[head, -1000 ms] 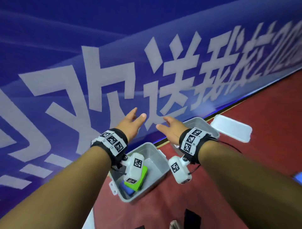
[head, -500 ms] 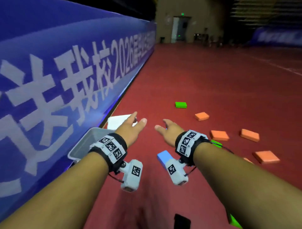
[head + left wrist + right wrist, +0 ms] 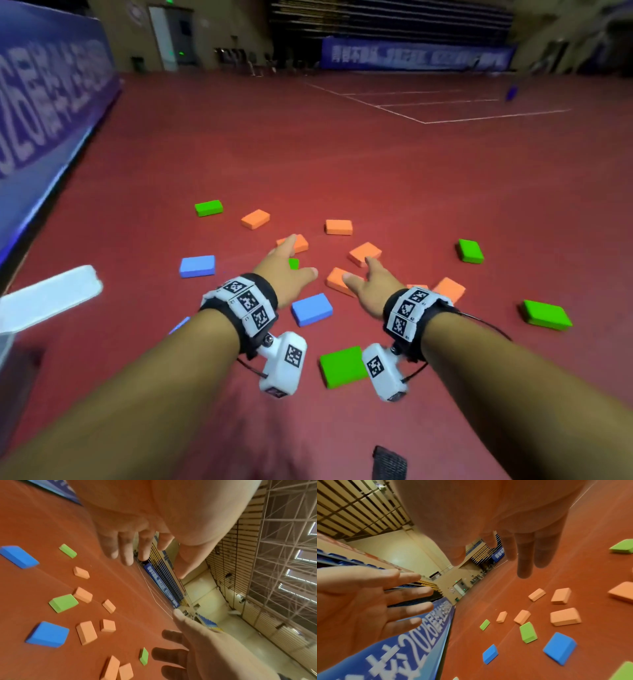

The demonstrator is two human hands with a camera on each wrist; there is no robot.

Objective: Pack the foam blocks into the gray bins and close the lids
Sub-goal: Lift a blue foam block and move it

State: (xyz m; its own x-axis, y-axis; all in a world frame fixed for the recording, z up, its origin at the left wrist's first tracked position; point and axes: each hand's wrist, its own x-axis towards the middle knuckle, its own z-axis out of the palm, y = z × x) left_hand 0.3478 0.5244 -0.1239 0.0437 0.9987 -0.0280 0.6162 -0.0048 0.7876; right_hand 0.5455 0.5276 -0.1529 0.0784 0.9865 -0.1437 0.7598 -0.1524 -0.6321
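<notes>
Foam blocks lie scattered on the red floor: several orange ones, such as an orange block (image 3: 338, 227), green blocks (image 3: 342, 366) (image 3: 546, 314), and blue blocks (image 3: 311, 309) (image 3: 197, 266). My left hand (image 3: 289, 269) and right hand (image 3: 373, 284) reach forward above them, side by side, fingers spread, holding nothing. The left hand partly hides a small green block (image 3: 294, 263). The right hand partly covers an orange block (image 3: 335, 280). In the left wrist view the left hand (image 3: 150, 558) hangs open over the floor. The right wrist view shows the right hand (image 3: 518, 555) likewise.
A white bin lid (image 3: 51, 298) lies on the floor at the far left, with a sliver of gray bin (image 3: 5, 346) at the frame edge. A blue banner wall (image 3: 51, 113) runs along the left side. Open red court floor stretches ahead and to the right.
The view has swung right, from the bins beside the banner to the scattered blocks. Both hands stayed open and outstretched and now hang over the blocks.
</notes>
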